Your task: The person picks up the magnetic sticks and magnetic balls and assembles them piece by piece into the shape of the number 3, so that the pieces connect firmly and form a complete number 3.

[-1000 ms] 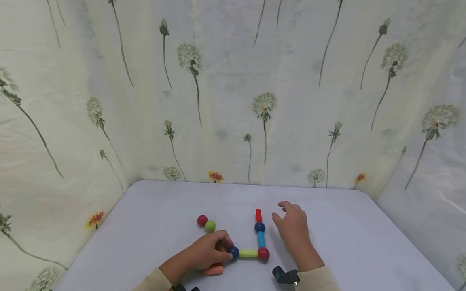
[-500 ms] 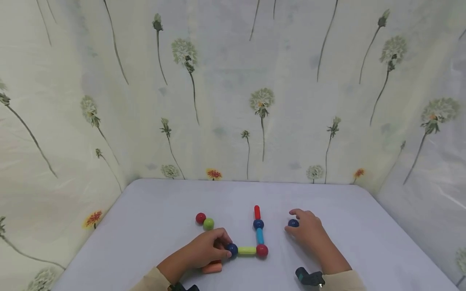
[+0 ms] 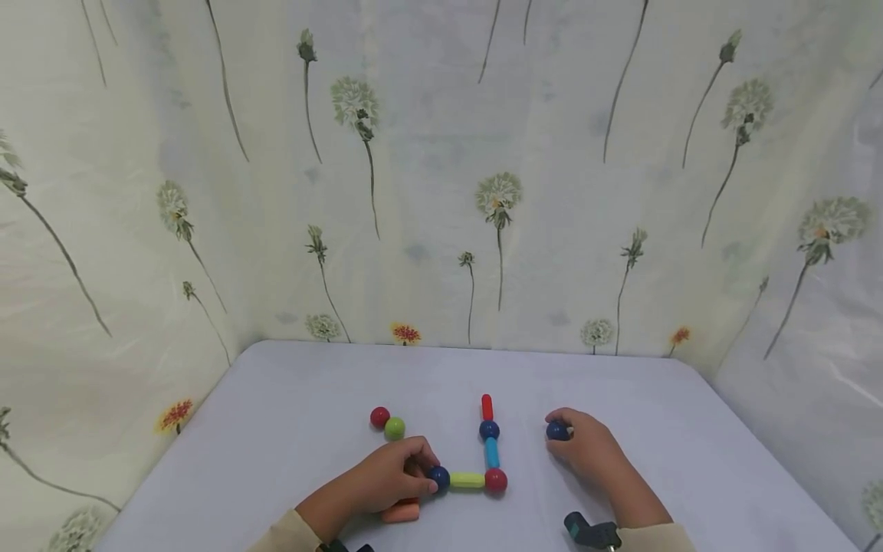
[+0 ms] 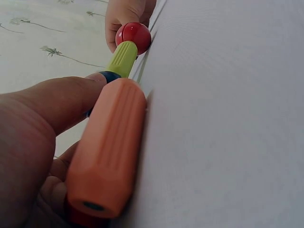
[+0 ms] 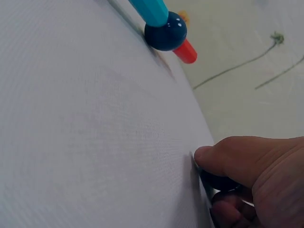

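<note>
A screened-off work area is shown; whether it is located in a home, lab or workshop cannot be determined. The pale, round-cornered tabletop (image 3: pixel 310 383) is bordered at the back and on both sides by a hanging sheet (image 3: pixel 414 192), printed with dandelions (image 3: pixel 498 192) and orange flowers (image 3: pixel 405 334).

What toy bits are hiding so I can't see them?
Left wrist view: most of the blue ball, behind the left hand and orange stick.
Left wrist view: the red thing, behind that stick, cut off below.
Right wrist view: one end of the light blue stick, cut off above.
Right wrist view: much of the other blue ball, behind the right hand.
Head view: the pale bit beside that ball, too small to name.
</note>
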A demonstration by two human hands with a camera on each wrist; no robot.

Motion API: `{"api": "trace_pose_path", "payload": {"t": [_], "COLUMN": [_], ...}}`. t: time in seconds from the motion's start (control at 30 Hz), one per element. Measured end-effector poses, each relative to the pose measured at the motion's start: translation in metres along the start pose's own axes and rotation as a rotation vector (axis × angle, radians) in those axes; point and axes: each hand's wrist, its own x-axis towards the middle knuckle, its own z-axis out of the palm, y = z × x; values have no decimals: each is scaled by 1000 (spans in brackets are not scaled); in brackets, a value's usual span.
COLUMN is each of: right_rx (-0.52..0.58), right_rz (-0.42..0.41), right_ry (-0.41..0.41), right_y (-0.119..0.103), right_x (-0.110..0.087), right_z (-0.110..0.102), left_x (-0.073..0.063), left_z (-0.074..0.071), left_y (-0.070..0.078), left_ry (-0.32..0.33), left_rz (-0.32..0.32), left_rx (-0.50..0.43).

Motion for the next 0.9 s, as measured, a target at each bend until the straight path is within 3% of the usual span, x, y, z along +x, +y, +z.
{"api": "trace_pose_path", "payload": {"t": [0.4, 0.9], "right_rx": [38, 56], "right_rz": [-34, -4], "right_ry": [29, 2], "right_y": [2, -10], "right_x": [-1, 0], "right_z": [4, 10], "left_x": [0, -3], "left_z": [-1, -1], "left_y": [-1, -1], "left_ry": [0, -5], "left_rz": [7, 49], "left_rx": [17, -18]}}
